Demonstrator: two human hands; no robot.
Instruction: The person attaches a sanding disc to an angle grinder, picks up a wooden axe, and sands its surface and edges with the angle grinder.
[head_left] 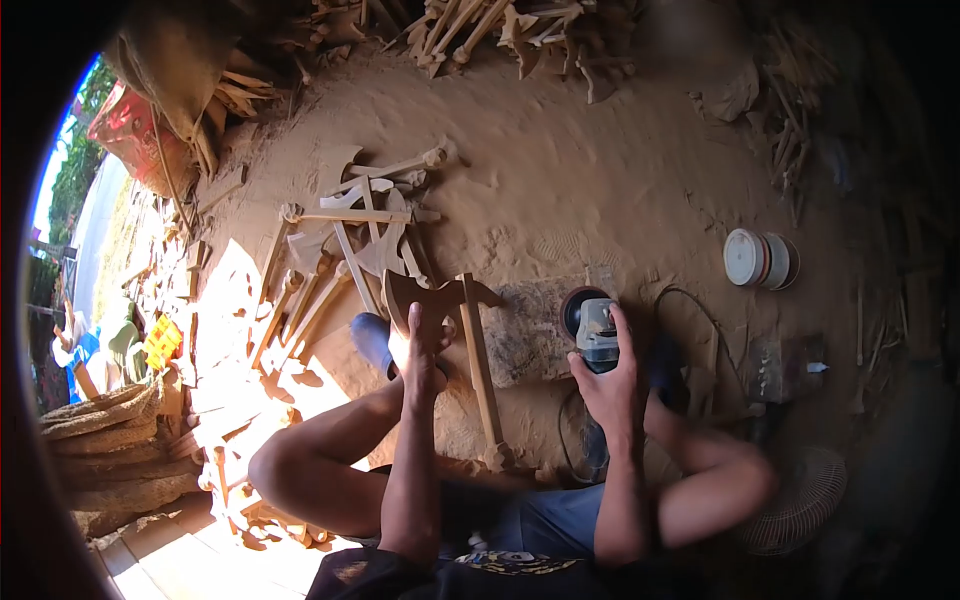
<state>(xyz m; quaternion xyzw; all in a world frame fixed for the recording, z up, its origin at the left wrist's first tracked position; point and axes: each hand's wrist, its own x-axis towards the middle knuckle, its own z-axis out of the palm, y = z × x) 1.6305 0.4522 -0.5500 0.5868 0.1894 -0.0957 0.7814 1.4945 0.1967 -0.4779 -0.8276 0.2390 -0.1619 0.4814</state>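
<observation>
brown wood is in my left hand [425,347], thumb and fingers clamped on the blade end of an axe-shaped piece [476,350], its handle slanting down toward my lap, beside the worn block [525,345]. my right hand [610,385] is wrapped round the sander [598,338], its disc [572,310] apart from the piece. i judge this one part-way: blade and handle already joined, smoothing likely left, though i can't tell how much. similar pieces [380,255] lie heaped beyond my left hand; whether they're finished, i can't tell.
</observation>
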